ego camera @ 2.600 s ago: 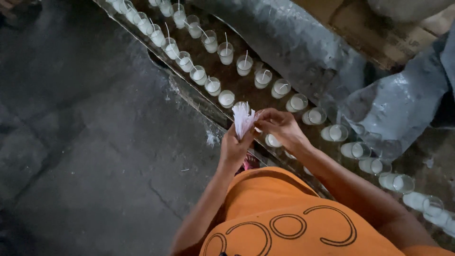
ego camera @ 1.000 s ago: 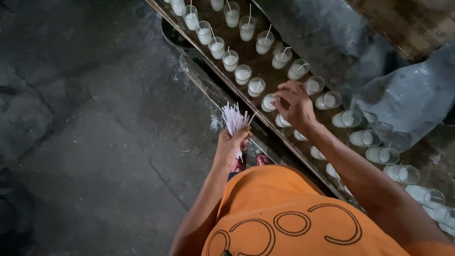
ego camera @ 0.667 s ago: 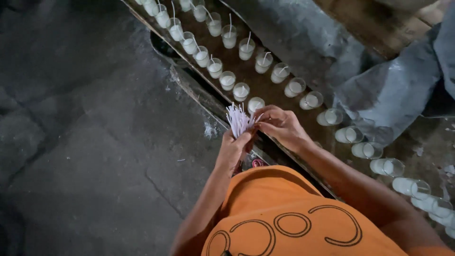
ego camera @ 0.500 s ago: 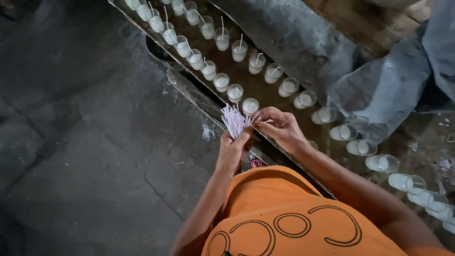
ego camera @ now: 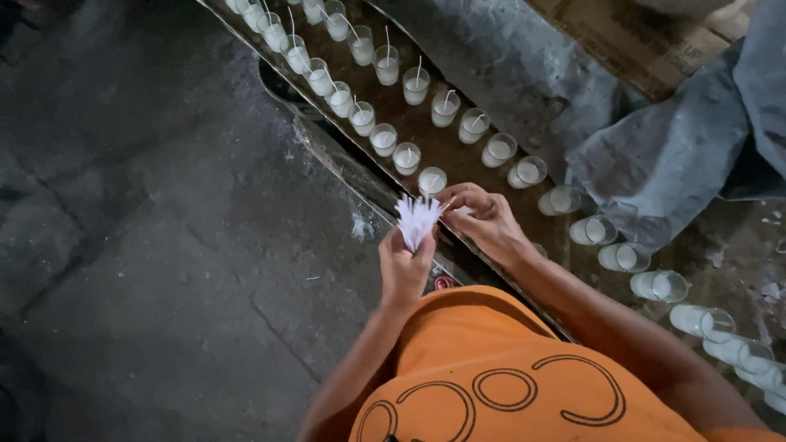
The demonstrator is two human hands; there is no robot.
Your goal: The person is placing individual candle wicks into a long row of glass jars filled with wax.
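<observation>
White wicks [ego camera: 417, 219] bunched in the left hand [ego camera: 405, 268] at mid-frame, right hand [ego camera: 483, 219] pinching one off the top. Glasses [ego camera: 385, 139] toward the upper left already have wicks, the ones running to lower right [ego camera: 655, 286] look empty, so maybe halfway

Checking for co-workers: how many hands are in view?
2: the left hand grips the white wick bundle; the right hand pinches at its tips. No others visible.
</observation>
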